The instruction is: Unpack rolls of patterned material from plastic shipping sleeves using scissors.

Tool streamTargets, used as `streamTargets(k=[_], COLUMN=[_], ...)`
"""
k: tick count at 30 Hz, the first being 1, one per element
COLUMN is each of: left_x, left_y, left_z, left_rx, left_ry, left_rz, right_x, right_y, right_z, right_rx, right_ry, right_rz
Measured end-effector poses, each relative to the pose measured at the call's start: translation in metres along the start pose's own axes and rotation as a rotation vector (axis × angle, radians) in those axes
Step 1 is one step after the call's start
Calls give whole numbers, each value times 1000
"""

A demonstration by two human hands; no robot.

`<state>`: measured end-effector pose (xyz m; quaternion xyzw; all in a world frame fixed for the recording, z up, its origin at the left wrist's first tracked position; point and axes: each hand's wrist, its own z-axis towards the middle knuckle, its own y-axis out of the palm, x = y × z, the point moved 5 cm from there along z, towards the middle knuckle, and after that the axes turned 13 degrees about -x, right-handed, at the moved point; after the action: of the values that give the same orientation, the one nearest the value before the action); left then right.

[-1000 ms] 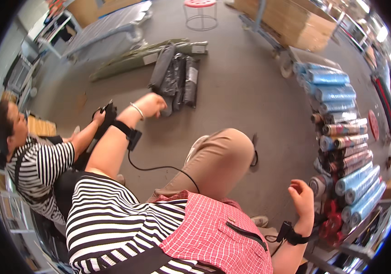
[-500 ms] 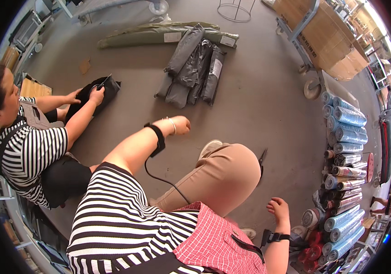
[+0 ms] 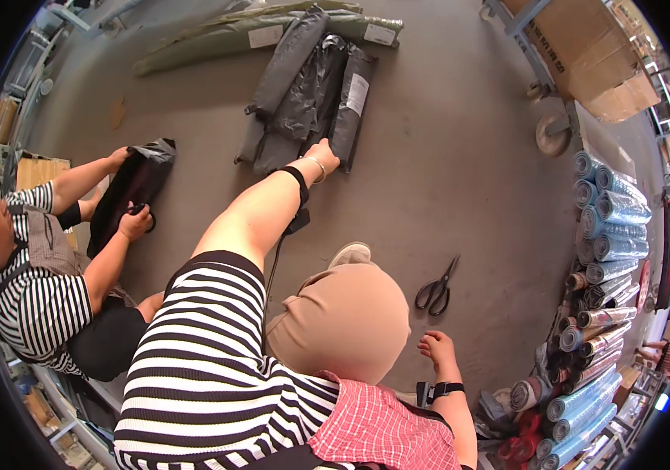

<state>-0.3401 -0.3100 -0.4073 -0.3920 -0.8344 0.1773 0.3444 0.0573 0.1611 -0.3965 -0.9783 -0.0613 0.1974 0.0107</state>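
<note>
My left hand (image 3: 321, 157) is stretched forward across the floor and rests on the near end of a pile of long dark grey wrapped packages (image 3: 311, 86). Its fingers are hidden against the package ends, so a grip does not show. A black strap sits on that wrist, and a black cable hangs from it. My right hand (image 3: 436, 348) hovers low beside my bent knee, fingers loosely apart and holding nothing. It wears a black wrist strap. Black scissors (image 3: 437, 290) lie on the floor just ahead of it.
A seated co-worker at the left grips a black bag (image 3: 135, 184) with both hands. Green-wrapped long bundles (image 3: 217, 35) lie behind the pile. Rolls of blue and silver material (image 3: 609, 227) are stacked along the right. A wheeled cart with cardboard boxes (image 3: 585, 47) stands at the top right.
My left arm has reached forward from near the co-worker's bag to the grey packages. My view has moved closer to the pile. My right hand stays low near the rolls.
</note>
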Motion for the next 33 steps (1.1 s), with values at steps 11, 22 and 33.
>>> streamTargets(k=[11,22,33], left_x=[13,178,244], left_y=[22,-345,-338], left_z=[10,-180,-173], left_rx=[119,-94,166], left_ry=[-84,233,500], left_rz=[40,693,469], right_x=[-13,-24,-22], right_y=[-8,-18,-20], right_z=[33,20,19], right_rx=[21,55,92], right_ry=[50,-3,-42], right_rz=[28,74,86])
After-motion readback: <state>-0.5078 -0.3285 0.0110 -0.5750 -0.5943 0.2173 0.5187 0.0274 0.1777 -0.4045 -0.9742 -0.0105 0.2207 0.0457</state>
